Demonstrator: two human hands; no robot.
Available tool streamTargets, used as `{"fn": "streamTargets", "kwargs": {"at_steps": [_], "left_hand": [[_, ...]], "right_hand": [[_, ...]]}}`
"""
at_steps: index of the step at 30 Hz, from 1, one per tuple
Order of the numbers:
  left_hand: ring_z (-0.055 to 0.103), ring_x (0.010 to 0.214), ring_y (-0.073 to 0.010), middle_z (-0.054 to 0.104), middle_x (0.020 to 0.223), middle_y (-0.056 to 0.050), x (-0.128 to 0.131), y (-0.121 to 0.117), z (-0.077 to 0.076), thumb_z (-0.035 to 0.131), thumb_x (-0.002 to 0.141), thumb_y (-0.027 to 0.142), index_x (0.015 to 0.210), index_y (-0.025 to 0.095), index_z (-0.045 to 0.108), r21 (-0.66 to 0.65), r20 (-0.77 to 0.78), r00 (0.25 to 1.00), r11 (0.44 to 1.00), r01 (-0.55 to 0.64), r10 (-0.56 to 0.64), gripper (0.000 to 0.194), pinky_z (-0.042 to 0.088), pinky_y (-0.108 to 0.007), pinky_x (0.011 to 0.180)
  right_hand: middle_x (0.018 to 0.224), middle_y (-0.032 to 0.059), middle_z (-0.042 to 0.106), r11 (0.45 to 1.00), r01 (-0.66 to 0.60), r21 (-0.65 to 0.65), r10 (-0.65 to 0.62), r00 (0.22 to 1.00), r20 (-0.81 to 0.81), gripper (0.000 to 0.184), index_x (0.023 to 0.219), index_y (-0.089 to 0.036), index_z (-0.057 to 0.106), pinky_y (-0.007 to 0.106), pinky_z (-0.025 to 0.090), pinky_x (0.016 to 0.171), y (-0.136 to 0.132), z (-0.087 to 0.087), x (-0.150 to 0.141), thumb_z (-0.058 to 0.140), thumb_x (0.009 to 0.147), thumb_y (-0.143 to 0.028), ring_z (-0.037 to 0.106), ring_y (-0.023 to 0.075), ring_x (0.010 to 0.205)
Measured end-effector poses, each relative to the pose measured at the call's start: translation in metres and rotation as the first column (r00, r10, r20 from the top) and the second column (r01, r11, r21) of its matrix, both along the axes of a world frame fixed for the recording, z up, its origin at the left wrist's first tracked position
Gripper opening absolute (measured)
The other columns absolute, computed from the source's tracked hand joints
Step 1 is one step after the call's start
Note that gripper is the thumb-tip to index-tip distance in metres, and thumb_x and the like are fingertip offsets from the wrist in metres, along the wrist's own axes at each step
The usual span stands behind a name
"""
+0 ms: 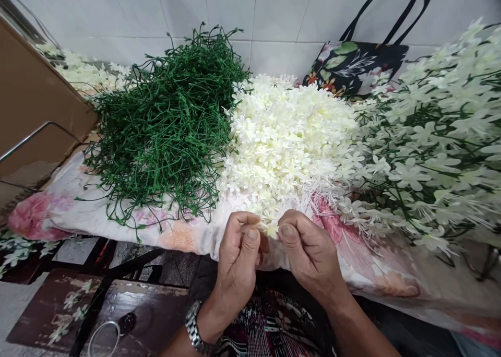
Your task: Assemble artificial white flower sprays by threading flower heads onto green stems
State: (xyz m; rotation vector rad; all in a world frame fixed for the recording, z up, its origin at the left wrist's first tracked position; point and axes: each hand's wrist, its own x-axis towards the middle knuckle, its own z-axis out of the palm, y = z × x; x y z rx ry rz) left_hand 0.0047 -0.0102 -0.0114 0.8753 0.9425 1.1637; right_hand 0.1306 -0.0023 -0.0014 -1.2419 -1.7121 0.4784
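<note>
My left hand [239, 255], a metal watch [194, 325] on its wrist, is closed with thumb and forefinger pinched together. My right hand [311, 250] is pinched the same way, facing it. A small white-yellow artificial flower [270, 228] shows between the two sets of fingertips and seems gripped from both sides; the fingers partly cover it. Just beyond lies a heap of loose artificial flower heads [289, 132]. Left of that is a tangled pile of green plastic stems [164, 117]. White flowers on green stems [410, 174] are massed at the right.
A floral cloth [195, 237] covers the work surface, which ends near my lap. A cardboard box [35, 80] stands at the left. Against the tiled wall [274, 12] leans a black flowered bag [356, 67]. Below left, a dark wooden seat [148, 315] has a ring-shaped object on it.
</note>
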Motion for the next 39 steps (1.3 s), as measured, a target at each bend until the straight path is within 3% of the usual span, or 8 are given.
{"fn": "streamTargets", "kwargs": {"at_steps": [9, 14, 17, 21, 24, 28, 34, 39], "left_hand": [[0.043, 0.04, -0.0069, 0.045, 0.044, 0.006, -0.007, 0.005, 0.006, 0.062, 0.079, 0.044, 0.083, 0.015, 0.066, -0.113, 0.161, 0.985, 0.991, 0.078, -0.059, 0.029, 0.041, -0.016, 0.04], [0.041, 0.035, -0.0033, 0.052, 0.053, 0.003, -0.006, 0.007, 0.013, 0.071, 0.071, 0.038, 0.073, 0.014, 0.069, -0.142, 0.303, 0.95, 0.982, 0.122, -0.074, 0.024, 0.044, -0.017, 0.035], [0.043, 0.036, -0.003, 0.05, 0.048, 0.005, -0.004, 0.005, 0.012, 0.077, 0.067, 0.031, 0.073, 0.014, 0.07, -0.081, 0.304, 0.947, 0.987, 0.135, -0.105, 0.019, 0.046, -0.016, 0.037], [0.044, 0.035, -0.0029, 0.05, 0.046, 0.006, -0.003, 0.003, 0.01, 0.077, 0.067, 0.027, 0.071, 0.016, 0.071, -0.078, 0.313, 0.95, 0.996, 0.045, -0.018, 0.014, 0.048, -0.016, 0.038], [0.045, 0.035, -0.0031, 0.05, 0.044, 0.007, -0.002, 0.002, 0.009, 0.076, 0.069, 0.028, 0.072, 0.018, 0.071, -0.067, 0.287, 0.955, 0.996, -0.057, 0.073, 0.011, 0.048, -0.015, 0.039], [0.053, 0.042, -0.0036, 0.059, 0.056, 0.005, -0.002, 0.0, 0.005, 0.072, 0.074, 0.025, 0.074, 0.02, 0.07, 0.009, 0.164, 0.977, 0.99, -0.143, 0.14, 0.004, 0.048, -0.011, 0.042], [0.056, 0.048, -0.0024, 0.062, 0.061, 0.007, -0.003, -0.005, 0.006, 0.064, 0.079, 0.014, 0.078, 0.022, 0.069, 0.245, -0.08, 0.981, 0.957, -0.155, 0.179, 0.01, 0.045, -0.007, 0.048], [0.056, 0.053, -0.0038, 0.063, 0.063, 0.005, -0.005, -0.004, 0.005, 0.064, 0.078, 0.013, 0.077, 0.021, 0.07, 0.301, -0.139, 0.969, 0.941, -0.157, 0.206, 0.01, 0.046, -0.009, 0.051]], "right_hand": [[0.063, -0.0035, 0.045, 0.979, -0.188, -0.082, 0.175, 0.974, -0.145, 0.021, 0.072, -0.019, 0.043, 0.019, 0.035, 0.052, -0.007, -0.005, 0.008, 0.037, 0.093, -0.016, 0.043, 0.0068, 0.055], [0.065, -0.0032, 0.044, 0.962, -0.264, -0.061, 0.253, 0.955, -0.155, 0.019, 0.073, -0.019, 0.044, 0.02, 0.035, 0.052, -0.007, -0.005, 0.011, 0.038, 0.091, -0.016, 0.044, 0.0075, 0.057], [0.064, -0.0037, 0.044, 0.963, -0.265, -0.045, 0.256, 0.956, -0.143, 0.019, 0.074, -0.019, 0.045, 0.019, 0.035, 0.052, -0.007, -0.004, 0.01, 0.038, 0.091, -0.015, 0.044, 0.0066, 0.055], [0.07, -0.002, 0.05, 0.985, -0.17, -0.024, 0.168, 0.983, -0.071, 0.012, 0.082, -0.018, 0.05, 0.02, 0.039, 0.056, -0.008, -0.004, 0.01, 0.042, 0.09, -0.018, 0.048, 0.0075, 0.06], [0.078, 0.0004, 0.053, 0.997, -0.076, 0.018, 0.078, 0.994, -0.081, 0.007, 0.091, -0.019, 0.053, 0.022, 0.042, 0.064, -0.011, -0.003, 0.01, 0.046, 0.089, -0.02, 0.052, 0.0101, 0.071], [0.075, -0.0009, 0.053, 0.991, -0.126, 0.036, 0.129, 0.988, -0.082, 0.002, 0.088, -0.019, 0.053, 0.022, 0.043, 0.062, -0.013, 0.002, 0.007, 0.052, 0.088, -0.021, 0.051, 0.0091, 0.068], [0.071, -0.0015, 0.053, 0.987, -0.158, 0.004, 0.157, 0.98, -0.125, 0.007, 0.085, -0.018, 0.054, 0.021, 0.043, 0.058, -0.014, 0.004, 0.004, 0.056, 0.087, -0.024, 0.051, 0.0084, 0.065], [0.071, -0.0015, 0.054, 0.981, -0.191, -0.034, 0.18, 0.964, -0.197, 0.006, 0.083, -0.018, 0.055, 0.02, 0.044, 0.057, -0.015, 0.002, 0.004, 0.055, 0.087, -0.023, 0.052, 0.0078, 0.064]]}}
